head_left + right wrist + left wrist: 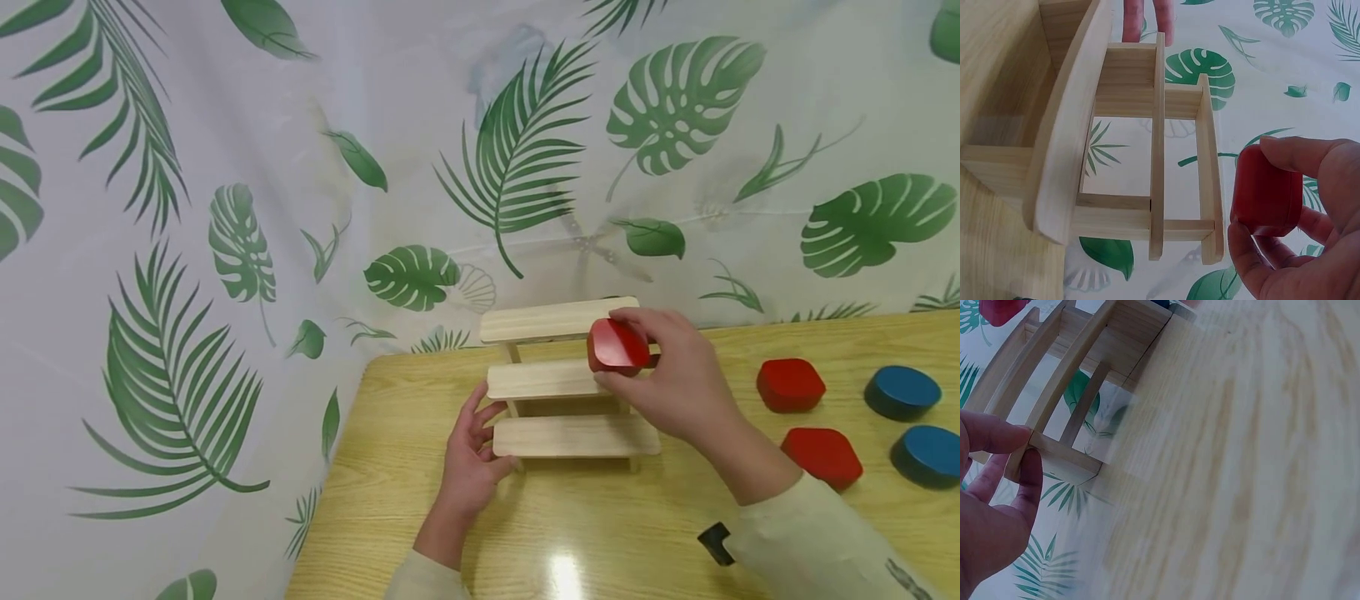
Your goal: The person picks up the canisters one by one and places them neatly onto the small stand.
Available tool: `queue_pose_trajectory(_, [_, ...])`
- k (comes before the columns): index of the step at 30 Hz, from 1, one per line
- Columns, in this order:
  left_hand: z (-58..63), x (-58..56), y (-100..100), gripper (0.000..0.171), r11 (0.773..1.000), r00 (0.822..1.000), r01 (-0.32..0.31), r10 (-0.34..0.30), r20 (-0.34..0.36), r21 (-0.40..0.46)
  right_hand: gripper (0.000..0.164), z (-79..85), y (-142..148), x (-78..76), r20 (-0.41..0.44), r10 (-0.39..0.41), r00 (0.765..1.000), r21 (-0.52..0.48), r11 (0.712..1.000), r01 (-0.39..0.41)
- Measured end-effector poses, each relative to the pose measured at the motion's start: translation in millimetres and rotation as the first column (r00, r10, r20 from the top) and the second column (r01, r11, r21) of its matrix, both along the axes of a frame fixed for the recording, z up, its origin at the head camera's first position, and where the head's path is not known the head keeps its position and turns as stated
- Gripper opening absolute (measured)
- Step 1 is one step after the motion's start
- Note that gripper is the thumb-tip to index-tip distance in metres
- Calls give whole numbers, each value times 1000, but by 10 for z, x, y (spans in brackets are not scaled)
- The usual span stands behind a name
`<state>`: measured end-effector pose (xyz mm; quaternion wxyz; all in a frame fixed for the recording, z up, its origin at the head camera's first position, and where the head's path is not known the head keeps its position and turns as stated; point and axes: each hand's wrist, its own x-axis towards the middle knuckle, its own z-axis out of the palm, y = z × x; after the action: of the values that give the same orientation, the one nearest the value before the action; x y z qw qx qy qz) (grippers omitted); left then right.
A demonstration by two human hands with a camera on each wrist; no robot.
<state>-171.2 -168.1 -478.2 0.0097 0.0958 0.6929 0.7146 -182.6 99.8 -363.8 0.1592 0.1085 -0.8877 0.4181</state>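
A pale wooden stand with three stepped shelves [570,437] sits on the table near the wall. Its left end is held by my left hand [468,467]; in the left wrist view, thumb and fingers [1029,481] pinch the end of the lowest shelf. My right hand [686,379] grips a small red box with rounded corners [617,346] between thumb and fingers. In the head view the box overlaps the right ends of the upper two shelves. From the right wrist, the red box [1266,190] appears beside the top shelf [1210,181], with a gap between them.
To the right on the wood-grain table [397,467] lie two more red boxes [791,385] and two round blue boxes [902,392]. A leaf-print sheet [405,100] covers the wall behind and to the left. A black piece [716,543] shows by the right sleeve.
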Motion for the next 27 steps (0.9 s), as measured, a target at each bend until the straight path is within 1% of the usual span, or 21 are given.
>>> queue_pose_trajectory(8, [-9, 3, 1, 107, 1000, 1000, 13, -13, 7, 14, 68, 11, -80, -50, -1, -3, 1000, -1, 1000, 3])
queue_pose_trajectory(12, [-13, 9, -12, 108, 1000, 1000, 3, -3, 18, 13, 68, 23, -112, -86, 8, 5, 1000, -9, 1000, -5])
queue_pose_trajectory(21, [-29, -7, -18, 107, 1000, 1000, 6, -6, 10, -1, 69, 61, -156, -152, 23, 23, 999, -40, 999, -22])
queue_pose_trajectory(27, [-17, -13, -11, 107, 1000, 1000, 13, -13, 14, 11, 69, 66, -213, -187, 23, 24, 999, -48, 999, -23])
